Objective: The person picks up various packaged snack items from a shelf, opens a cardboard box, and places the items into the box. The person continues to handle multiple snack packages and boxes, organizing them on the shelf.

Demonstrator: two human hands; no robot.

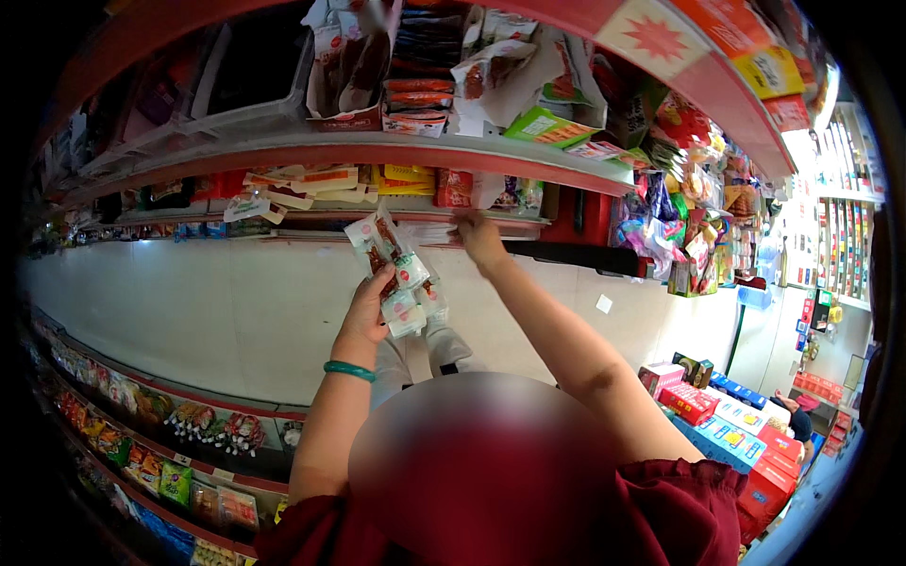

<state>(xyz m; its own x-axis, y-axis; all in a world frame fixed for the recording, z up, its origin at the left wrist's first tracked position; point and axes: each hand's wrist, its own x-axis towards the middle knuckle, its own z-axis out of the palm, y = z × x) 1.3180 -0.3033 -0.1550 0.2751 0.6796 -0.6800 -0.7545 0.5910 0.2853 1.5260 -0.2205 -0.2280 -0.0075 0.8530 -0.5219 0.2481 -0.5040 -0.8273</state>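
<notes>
My left hand [366, 307] is closed round a bunch of small snack packets [411, 272], clear and white with reddish-brown food inside. They hang over the aisle, just in front of the lower shelf. At that shelf's front edge is my right hand [483, 243], its fingers curled inward. What they hold, if anything, is hidden. Behind the fingers, on the lower shelf, lie red packets [454, 188] and yellow packets [407, 179]. To their left is a heap of cream-coloured packets [307, 181].
Above, a shelf with a red and grey edge [359, 151] holds open cartons of packets [557, 104]. A dark bar [576, 257] juts out at the right. Stacked boxes [727, 420] stand lower right. Snack shelves [175, 481] run along the lower left. A white scrap [604, 304] lies on the floor.
</notes>
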